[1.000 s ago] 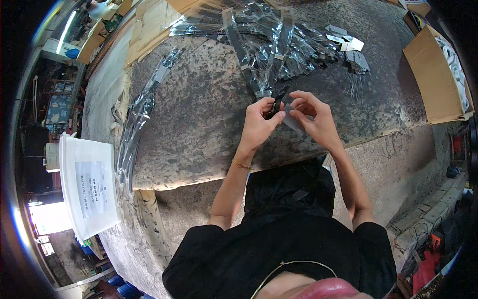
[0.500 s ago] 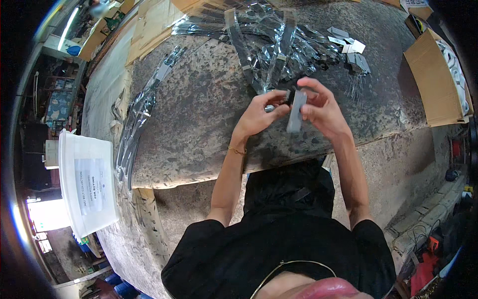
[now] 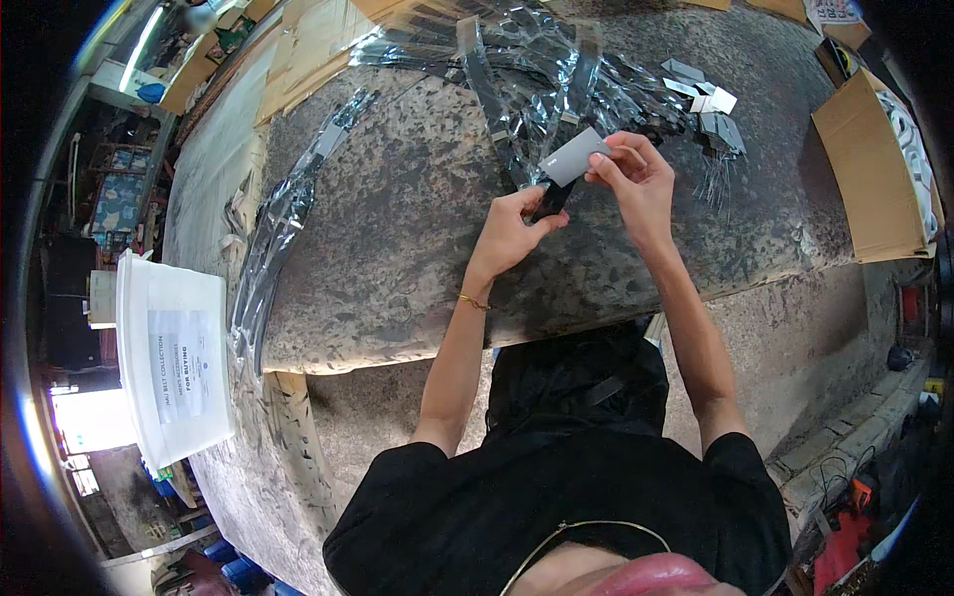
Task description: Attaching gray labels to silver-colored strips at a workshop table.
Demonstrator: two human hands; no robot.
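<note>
Left hand point(image 3: 510, 234): fingers clamped on black strap point(image 3: 550, 205), above counter point(image 3: 397, 228).
Right hand point(image 3: 644, 189): fingers pinching grey tag point(image 3: 573, 157) by its right end (overlaps strap, from where I stand).
Wrapped strips point(image 3: 484, 84): heaped on counter, beyond hands.
Loose tags point(image 3: 719, 129): on counter, right of strips.

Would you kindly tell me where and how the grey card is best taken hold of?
Probably by the right end of the card, from the right with a thumb-and-finger pinch, as the right hand has it: it looks thin and flat, and its lower left side sits close to the black strip in the left hand.
</note>
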